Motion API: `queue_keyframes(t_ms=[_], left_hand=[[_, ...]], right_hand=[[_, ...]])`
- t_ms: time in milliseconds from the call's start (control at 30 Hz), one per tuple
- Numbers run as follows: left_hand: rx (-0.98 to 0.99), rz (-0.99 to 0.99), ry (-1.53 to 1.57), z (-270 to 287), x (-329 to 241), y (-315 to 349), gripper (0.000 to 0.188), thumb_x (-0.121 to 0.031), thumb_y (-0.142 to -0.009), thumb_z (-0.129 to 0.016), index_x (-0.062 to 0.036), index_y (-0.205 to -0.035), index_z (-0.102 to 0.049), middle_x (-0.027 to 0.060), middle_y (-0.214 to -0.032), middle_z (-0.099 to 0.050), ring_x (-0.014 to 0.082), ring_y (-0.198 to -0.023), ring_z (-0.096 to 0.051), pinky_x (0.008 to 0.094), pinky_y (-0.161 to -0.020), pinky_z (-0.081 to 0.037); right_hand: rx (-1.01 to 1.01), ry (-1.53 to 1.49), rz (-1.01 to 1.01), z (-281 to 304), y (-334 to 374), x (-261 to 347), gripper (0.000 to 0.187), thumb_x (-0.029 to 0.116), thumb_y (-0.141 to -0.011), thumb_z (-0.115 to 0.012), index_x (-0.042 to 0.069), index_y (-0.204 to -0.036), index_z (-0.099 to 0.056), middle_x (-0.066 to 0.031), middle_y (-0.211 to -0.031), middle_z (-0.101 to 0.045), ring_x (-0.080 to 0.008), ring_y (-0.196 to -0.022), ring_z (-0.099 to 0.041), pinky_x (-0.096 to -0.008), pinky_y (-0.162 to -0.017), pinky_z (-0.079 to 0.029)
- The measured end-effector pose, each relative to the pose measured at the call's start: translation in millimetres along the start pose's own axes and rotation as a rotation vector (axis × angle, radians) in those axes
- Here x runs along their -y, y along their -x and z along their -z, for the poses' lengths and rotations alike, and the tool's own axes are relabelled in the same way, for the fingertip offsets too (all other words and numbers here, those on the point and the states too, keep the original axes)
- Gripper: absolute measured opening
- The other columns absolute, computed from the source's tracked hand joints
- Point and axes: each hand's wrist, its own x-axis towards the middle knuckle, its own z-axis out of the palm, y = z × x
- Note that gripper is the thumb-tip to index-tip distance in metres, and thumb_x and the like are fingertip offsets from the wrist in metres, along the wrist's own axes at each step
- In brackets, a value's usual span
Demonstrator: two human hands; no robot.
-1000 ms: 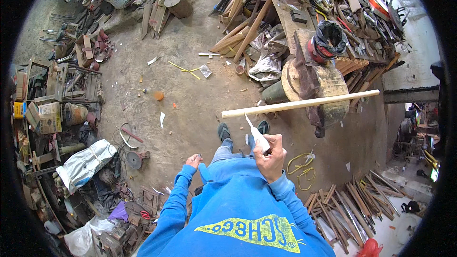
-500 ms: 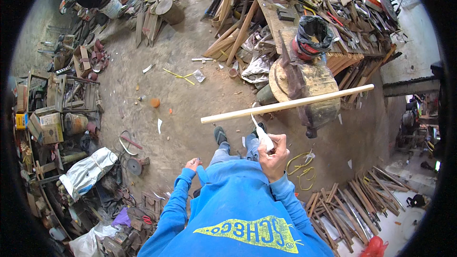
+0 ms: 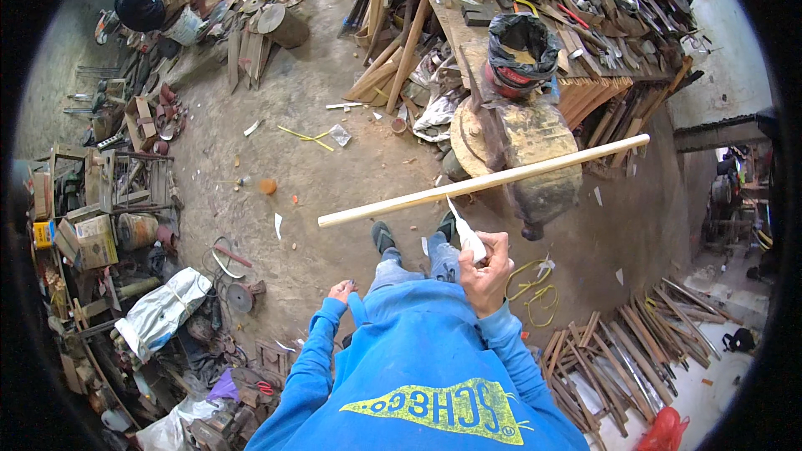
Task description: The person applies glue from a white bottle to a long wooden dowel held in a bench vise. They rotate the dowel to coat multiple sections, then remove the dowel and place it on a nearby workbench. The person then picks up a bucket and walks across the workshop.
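Observation:
A white squeeze bottle with a long pointed nozzle (image 3: 473, 244) is gripped in my right hand (image 3: 487, 274), fingers wrapped round it. Its tip points away from me and meets the near edge of a pale wooden rod (image 3: 393, 206), or stops just short of it; I cannot tell which. The rod slants across in front of me, its right part over a round wooden block with a dark metal piece (image 3: 547, 175) and its left end over the floor. My left hand (image 3: 341, 291) hangs low by my sweatshirt, fingers curled, with nothing visible in them.
A black-lined bucket (image 3: 522, 54) stands behind the block, beside a bench heaped with tools and scrap. Wood strips (image 3: 618, 351) lie at lower right. A yellow strap (image 3: 535, 288) is on the floor. Clutter lines the left; a person (image 3: 146, 4) sits far left.
The rod has shifted left relative to the block, and its left end sits slightly lower. My right hand with the bottle has moved slightly right. The view has shifted a little.

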Motion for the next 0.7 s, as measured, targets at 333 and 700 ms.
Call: queue_keyframes(t_ms=[333, 700], left_hand=[[0.027, 0.039, -0.059, -28.0, -9.4, -10.1, 0.041, -0.036, -0.096, -0.057, 0.0004, -0.115, -0.06, 0.0119, -0.102, -0.068, 0.0194, -0.08, -0.065, 0.0326, -0.069, -0.055], [0.01, 0.08, -0.077, -57.4, -46.4, -10.3, 0.038, -0.032, -0.097, -0.055, 0.0024, -0.113, -0.062, 0.0115, -0.099, -0.071, 0.0183, -0.078, -0.066, 0.0304, -0.067, -0.054]], right_hand=[[-0.039, -0.05, -0.088, 30.4, -18.1, -11.2, 0.027, 0.013, -0.083, -0.064, 0.0, -0.102, -0.05, -0.0177, -0.075, -0.068, -0.022, -0.069, -0.07, -0.031, -0.058, -0.053], [-0.084, -0.003, -0.054, 58.7, -34.8, -31.4, 0.027, 0.018, -0.085, -0.063, 0.0, -0.101, -0.049, -0.0177, -0.075, -0.066, -0.0262, -0.068, -0.07, -0.0334, -0.055, -0.052]])
